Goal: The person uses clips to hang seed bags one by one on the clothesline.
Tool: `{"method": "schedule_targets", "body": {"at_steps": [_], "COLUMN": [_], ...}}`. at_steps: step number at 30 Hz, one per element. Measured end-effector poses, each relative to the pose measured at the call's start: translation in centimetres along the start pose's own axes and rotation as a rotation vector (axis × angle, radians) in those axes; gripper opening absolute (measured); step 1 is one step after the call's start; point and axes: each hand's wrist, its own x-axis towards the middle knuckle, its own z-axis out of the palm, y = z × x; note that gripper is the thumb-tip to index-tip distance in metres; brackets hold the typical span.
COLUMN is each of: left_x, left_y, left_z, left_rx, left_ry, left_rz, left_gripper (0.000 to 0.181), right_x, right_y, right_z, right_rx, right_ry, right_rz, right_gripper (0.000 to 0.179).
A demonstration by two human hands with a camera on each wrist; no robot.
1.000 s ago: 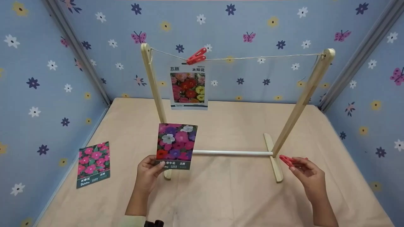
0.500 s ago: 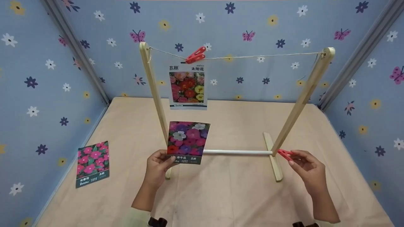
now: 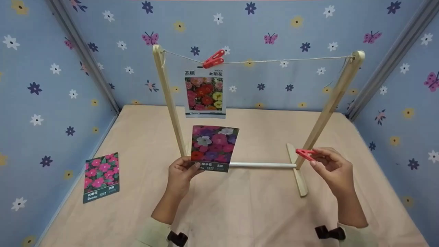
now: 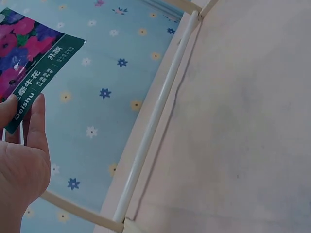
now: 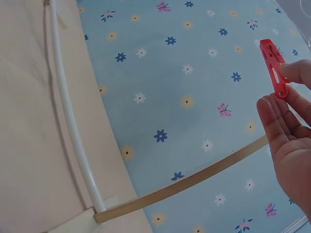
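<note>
My left hand (image 3: 180,175) pinches the lower left corner of a flower seed packet (image 3: 215,145), thumb in front, and holds it up before the rack. Purple, pink and white blooms cover the packet over a dark green band. On the right, my right hand (image 3: 334,169) pinches a red clothespin (image 3: 304,154) between thumb and fingers, its nose pointing left near the right post. The right wrist view shows that clothespin (image 5: 274,65) upright above the fingertips. From the string (image 3: 274,61) hangs a white seed packet (image 3: 205,92), clipped by another red clothespin (image 3: 213,59).
Wooden posts, left (image 3: 168,96) and right (image 3: 331,103), carry the string. A white rod (image 3: 262,165) joins them low down, and a wooden foot (image 3: 297,175) sits under the right post. A pink-flowered packet (image 3: 101,176) lies on the table (image 3: 253,212) at left. Patterned walls (image 3: 247,34) surround it.
My left hand has carried its seed packet rightward and slightly up. The right hand has lifted the clothespin, moving a little left, to in front of the right post.
</note>
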Motion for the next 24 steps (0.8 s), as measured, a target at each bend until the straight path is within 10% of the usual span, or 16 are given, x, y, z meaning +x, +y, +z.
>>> {"method": "schedule_targets", "body": {"at_steps": [24], "left_x": [2.7], "left_y": [0.6], "left_z": [5.3], "left_rx": [-0.024], "left_ry": [-0.048], "left_rz": [0.028], "left_gripper": [0.017], "right_x": [7.1], "right_y": [-3.0], "right_z": [2.1], "right_rx": [-0.137], "right_ry": [-0.138], "right_rz": [-0.1], "right_gripper": [0.035]}}
